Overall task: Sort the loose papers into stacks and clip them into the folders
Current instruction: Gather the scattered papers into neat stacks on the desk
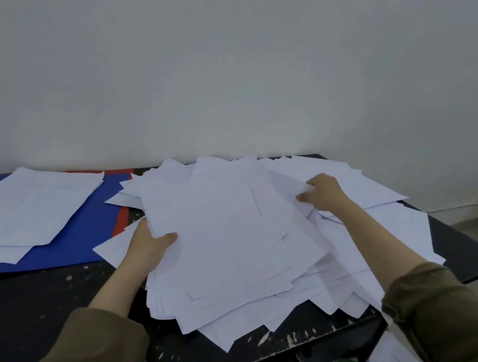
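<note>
The loose papers (240, 240) lie heaped across the middle of the dark table (23, 314); thin, light and slick, they would likely slide and fan unless taken by a squared edge with support beneath. The left hand (148, 243) grips the near-left edge of an upper bundle, thumb on top; the right hand (324, 192) pinches sheets at the far side. The blue folder (76, 236) lies flat at left, a sorted stack (26, 207) resting on it unclipped; a red folder (121, 221) peeks out beneath.

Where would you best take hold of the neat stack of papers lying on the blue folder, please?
Probably at the near right corner of the paper stack, coming from the right. That corner overhangs nothing but lies on the blue folder, clear of the loose pile that both hands are busy with.
</note>
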